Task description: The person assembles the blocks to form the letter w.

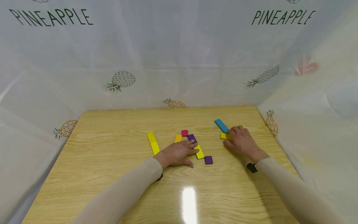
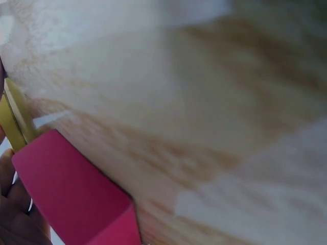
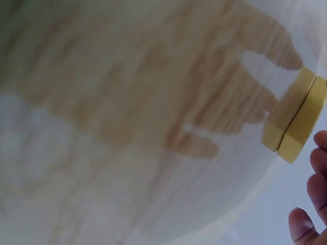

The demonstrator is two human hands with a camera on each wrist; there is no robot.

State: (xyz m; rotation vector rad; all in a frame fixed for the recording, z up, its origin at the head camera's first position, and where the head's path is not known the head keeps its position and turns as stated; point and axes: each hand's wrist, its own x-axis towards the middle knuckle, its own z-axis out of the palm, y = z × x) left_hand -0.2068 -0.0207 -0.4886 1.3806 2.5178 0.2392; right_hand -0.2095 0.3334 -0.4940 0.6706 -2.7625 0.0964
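Observation:
My left hand (image 1: 179, 154) reaches over the blocks with its fingers extended. Its fingertips rest at a purple block (image 1: 192, 138) and a yellow block (image 1: 199, 152) lying end to end. Under that hand, the left wrist view shows a pink block (image 2: 76, 189) up close, mostly hidden from above. My right hand (image 1: 242, 141) is over another yellow block (image 1: 225, 136), thumb and fingers spread around its near end. In the right wrist view, the fingers stand beside this yellow block (image 3: 304, 120). A blue block (image 1: 222, 125) lies just beyond the right fingertips.
Two yellow blocks (image 1: 153, 143) form a slanted line left of the left hand. An orange block (image 1: 178, 138) and a small red block (image 1: 185, 133) lie beyond it. A small purple square (image 1: 208, 160) touches the slanted row's near end. A pineapple-print curtain (image 1: 179, 81) surrounds the wooden table (image 1: 112, 130).

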